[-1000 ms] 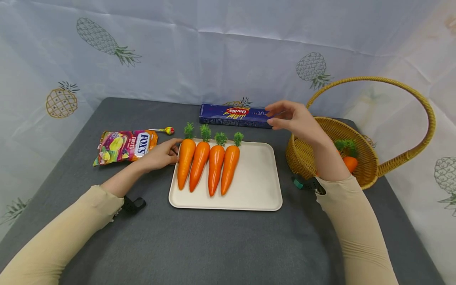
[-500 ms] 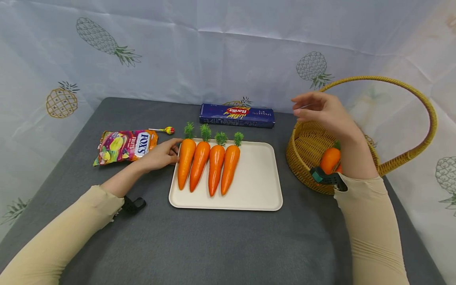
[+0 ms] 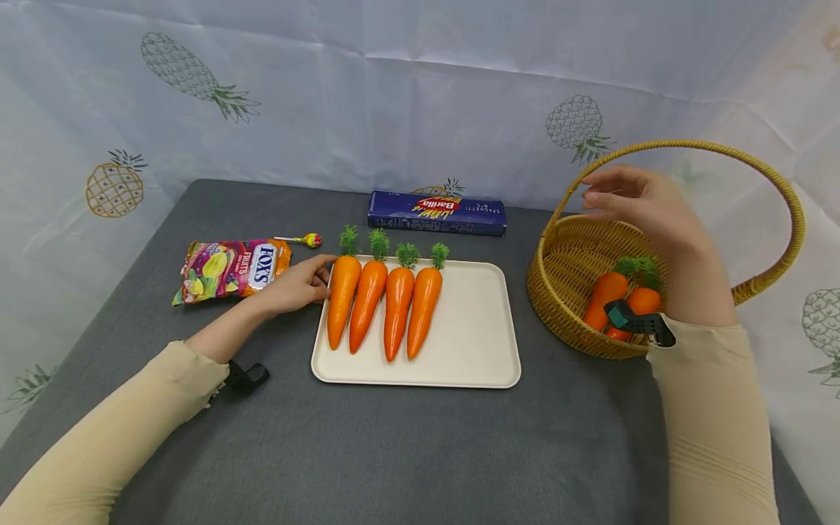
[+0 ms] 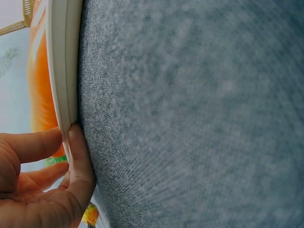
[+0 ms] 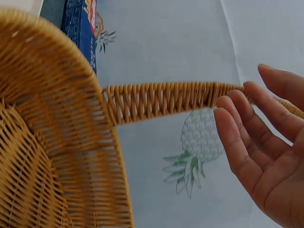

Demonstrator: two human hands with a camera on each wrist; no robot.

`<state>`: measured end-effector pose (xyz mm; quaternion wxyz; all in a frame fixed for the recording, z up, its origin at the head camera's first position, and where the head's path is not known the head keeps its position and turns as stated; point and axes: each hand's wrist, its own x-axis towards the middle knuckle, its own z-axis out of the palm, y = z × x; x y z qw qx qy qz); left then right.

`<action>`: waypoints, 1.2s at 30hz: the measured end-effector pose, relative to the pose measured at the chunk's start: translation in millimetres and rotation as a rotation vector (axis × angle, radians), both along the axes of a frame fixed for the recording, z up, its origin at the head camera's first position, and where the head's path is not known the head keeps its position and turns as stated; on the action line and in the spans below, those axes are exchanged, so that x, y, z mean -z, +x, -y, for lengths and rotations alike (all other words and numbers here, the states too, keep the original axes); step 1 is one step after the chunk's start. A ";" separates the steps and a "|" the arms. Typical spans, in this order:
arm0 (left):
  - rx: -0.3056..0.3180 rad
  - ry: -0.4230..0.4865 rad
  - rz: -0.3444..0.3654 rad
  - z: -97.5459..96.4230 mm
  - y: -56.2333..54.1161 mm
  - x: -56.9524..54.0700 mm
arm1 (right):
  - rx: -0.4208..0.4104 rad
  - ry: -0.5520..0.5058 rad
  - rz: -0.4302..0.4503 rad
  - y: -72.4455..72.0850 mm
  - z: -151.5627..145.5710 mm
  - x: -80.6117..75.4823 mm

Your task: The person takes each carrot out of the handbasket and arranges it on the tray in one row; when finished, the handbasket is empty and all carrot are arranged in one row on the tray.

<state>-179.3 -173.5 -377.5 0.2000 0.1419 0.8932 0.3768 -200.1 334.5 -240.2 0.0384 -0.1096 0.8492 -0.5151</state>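
Observation:
My left hand [image 3: 293,285] pinches the left rim of a cream rectangular tray [image 3: 477,328]; in the left wrist view its thumb is on one side of the rim [image 4: 66,71] and a finger on the other. Several orange carrots [image 3: 369,306] with green tops lie side by side across the tray's left half. Above the wicker basket [image 3: 547,288], my right hand [image 3: 650,208] has loosely bent fingers and holds nothing. In the right wrist view those fingers are close to the basket's handle [image 5: 161,100]; contact cannot be told. More carrots [image 3: 605,297] lie inside the basket, partly hidden by the right wrist.
A blue spaghetti box [image 3: 436,214] lies behind the tray. Left of the tray are a Fox's candy bag [image 3: 230,268] and a lollipop [image 3: 308,239]. The basket's tall handle [image 3: 695,144] arches up at the right. A pineapple-print cloth [image 3: 420,109] hangs behind the grey table [image 3: 407,452].
My right hand has moved right, from over the spaghetti box to above the basket, uncovering the box's end and more of the basket. The left hand, tray and carrots on it have stayed put.

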 end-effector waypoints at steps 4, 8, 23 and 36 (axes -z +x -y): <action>0.000 -0.005 0.000 1.0 -0.3 0.8 | 0.049 0.106 0.012 -2.5 -13.4 1.2; 0.000 -0.010 -0.002 1.9 -0.5 1.8 | 0.086 0.170 0.044 -5.2 -26.4 5.6; 0.007 0.003 0.004 2.7 0.5 0.3 | 0.090 0.270 0.216 -12.6 -74.7 28.2; 0.004 -0.001 0.008 2.2 0.8 -0.3 | -0.036 0.491 0.346 -12.6 -88.6 40.0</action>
